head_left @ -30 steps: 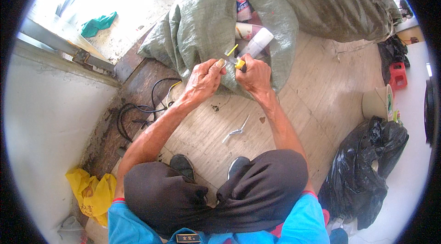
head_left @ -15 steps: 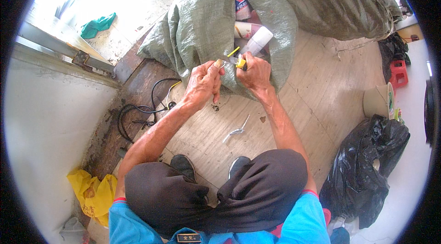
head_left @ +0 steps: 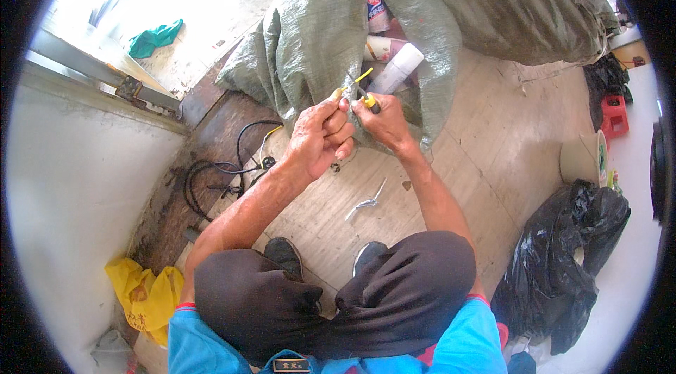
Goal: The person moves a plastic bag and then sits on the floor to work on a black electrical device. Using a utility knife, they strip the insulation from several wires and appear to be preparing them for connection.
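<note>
My right hand is closed around the yellow-and-black handle of a small knife, its grey blade partly hidden by my fingers. Close beside it, my left hand pinches something thin between thumb and forefinger, too small to make out. A short yellow strip sticks out above the knife; I cannot tell which hand it belongs to. Both hands are raised in front of an open grey-green woven sack. A white capped bottle, a pale tube and a can show in its opening.
A black cable with a plug lies coiled at left by the white wall. White scraps lie on the floor ahead of my shoes. A black plastic bag and a beige tub stand right; a yellow bag sits left.
My hands have come closer together, and the knife has tilted from pointing left to pointing more upward. The whole view has shifted slightly.
</note>
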A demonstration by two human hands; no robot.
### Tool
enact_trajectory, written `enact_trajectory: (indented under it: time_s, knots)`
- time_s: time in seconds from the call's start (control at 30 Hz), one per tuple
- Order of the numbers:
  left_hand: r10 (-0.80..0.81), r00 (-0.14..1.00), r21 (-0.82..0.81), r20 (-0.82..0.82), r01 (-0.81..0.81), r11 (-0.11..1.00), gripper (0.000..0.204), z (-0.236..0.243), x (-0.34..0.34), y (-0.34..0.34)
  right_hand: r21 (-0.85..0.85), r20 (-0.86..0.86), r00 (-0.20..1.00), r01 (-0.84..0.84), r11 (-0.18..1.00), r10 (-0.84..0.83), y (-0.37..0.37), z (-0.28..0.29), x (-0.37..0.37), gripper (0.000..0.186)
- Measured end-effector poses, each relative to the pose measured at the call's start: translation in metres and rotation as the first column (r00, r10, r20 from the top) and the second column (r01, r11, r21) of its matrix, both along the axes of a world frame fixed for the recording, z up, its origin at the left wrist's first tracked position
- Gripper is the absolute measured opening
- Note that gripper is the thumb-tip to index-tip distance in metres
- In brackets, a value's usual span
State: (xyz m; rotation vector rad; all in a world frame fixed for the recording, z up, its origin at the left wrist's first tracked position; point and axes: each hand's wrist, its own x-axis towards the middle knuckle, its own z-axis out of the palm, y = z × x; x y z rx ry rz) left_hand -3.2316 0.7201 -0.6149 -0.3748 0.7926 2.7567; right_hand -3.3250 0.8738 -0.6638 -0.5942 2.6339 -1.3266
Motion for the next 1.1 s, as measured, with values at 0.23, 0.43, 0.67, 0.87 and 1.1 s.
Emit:
enact_trajectory:
  time_s: [0.23, 0.43, 0.67, 0.87, 1.1]
  knots:
    - [-0.008, 0.983, -0.787, -0.185, -0.143, 0.600, 0.035, -0.006, 0.002, 0.004, 0.340, -0.340, 0.937, 0.202, 0.918, -0.080, 0.004, 0.016, 0.013, 0.025]
    - [-0.069, 0.982, -0.746, -0.173, -0.085, 0.660, 0.037, -0.001, 0.003, -0.003, 0.301, -0.391, 0.920, 0.166, 0.939, -0.038, 0.007, -0.001, 0.003, 0.026]
    - [-0.101, 0.953, -0.758, -0.285, -0.159, 0.633, 0.034, 0.031, 0.015, -0.013, 0.373, -0.156, 0.904, 0.427, 0.824, -0.398, 0.052, 0.014, -0.038, 0.026]
    - [-0.001, 0.998, -0.614, -0.059, -0.035, 0.788, 0.036, 0.020, 0.014, 0.000, 0.473, -0.177, 0.965, 0.258, 0.843, -0.196, 0.060, 0.005, -0.032, 0.028]
    - [-0.034, 0.981, -0.525, -0.190, -0.073, 0.848, 0.038, -0.016, 0.017, -0.007, 0.100, -0.011, 0.994, 0.106, 0.989, -0.105, 0.048, 0.000, -0.017, 0.031]
